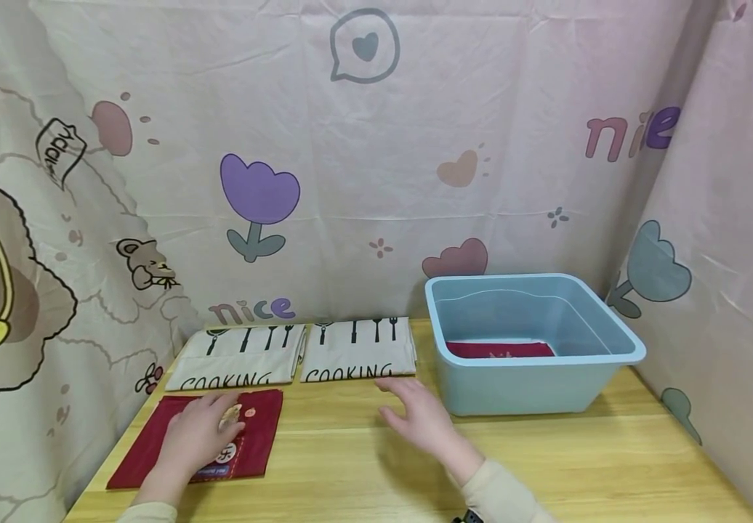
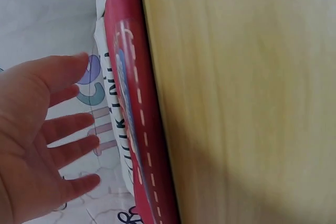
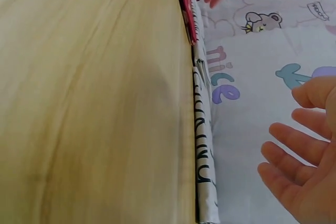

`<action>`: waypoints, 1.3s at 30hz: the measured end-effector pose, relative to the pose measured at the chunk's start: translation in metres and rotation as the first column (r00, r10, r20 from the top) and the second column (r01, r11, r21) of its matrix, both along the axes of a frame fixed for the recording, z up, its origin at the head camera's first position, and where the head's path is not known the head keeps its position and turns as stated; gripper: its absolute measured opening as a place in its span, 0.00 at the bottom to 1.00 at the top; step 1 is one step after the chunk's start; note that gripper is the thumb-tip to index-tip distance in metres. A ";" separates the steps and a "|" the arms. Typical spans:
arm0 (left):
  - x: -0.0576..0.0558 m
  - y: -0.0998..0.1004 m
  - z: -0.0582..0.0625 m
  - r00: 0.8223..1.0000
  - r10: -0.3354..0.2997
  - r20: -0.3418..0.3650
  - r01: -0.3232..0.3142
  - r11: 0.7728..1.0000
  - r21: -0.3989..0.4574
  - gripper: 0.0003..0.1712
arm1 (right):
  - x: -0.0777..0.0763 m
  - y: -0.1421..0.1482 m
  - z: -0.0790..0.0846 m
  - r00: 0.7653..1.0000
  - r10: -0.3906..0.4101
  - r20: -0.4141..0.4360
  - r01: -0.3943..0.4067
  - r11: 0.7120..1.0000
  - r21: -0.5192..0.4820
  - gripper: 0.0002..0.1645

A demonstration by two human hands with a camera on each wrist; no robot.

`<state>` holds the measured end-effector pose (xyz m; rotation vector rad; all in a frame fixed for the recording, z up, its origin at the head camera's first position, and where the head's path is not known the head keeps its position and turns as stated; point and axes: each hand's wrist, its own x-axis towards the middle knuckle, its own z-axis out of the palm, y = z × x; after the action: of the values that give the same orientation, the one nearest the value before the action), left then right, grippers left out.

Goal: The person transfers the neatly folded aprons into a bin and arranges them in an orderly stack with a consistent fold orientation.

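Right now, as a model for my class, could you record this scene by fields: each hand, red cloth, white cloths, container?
Left hand: above the red cloth, holding nothing
Right hand: above the table, holding nothing
Red cloth: flat, nearer the person than the left white cloth
White cloths: left one beside the right white cloth, both lettered COOKING
Container: blue tub, a red item inside

Red printed cloth (image 1: 257, 437), white cloths (image 1: 358, 354) lettered black, pale blue bin (image 1: 527, 386), red fabric (image 1: 497, 350) inside perhaps printed
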<state>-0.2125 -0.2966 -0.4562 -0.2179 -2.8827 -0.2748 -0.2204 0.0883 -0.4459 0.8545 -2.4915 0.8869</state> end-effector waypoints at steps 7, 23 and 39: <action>-0.003 -0.006 -0.003 0.971 0.058 0.231 -0.062 0.998 0.010 0.45 | -0.001 -0.004 -0.007 0.995 0.008 0.099 -0.004 0.999 -0.040 0.27; -0.003 0.004 -0.008 0.959 0.016 0.282 -0.025 0.999 0.030 0.39 | -0.010 -0.004 -0.021 0.939 0.120 0.323 -0.038 0.968 -0.246 0.26; -0.003 0.087 -0.012 0.974 0.007 0.229 -0.014 0.999 0.030 0.31 | -0.012 -0.001 -0.024 0.927 0.086 0.366 0.014 0.965 -0.262 0.26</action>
<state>-0.2159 -0.2092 -0.4678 -0.1759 -3.1031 -0.3651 -0.2320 0.0874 -0.4703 0.6958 -2.5883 1.4751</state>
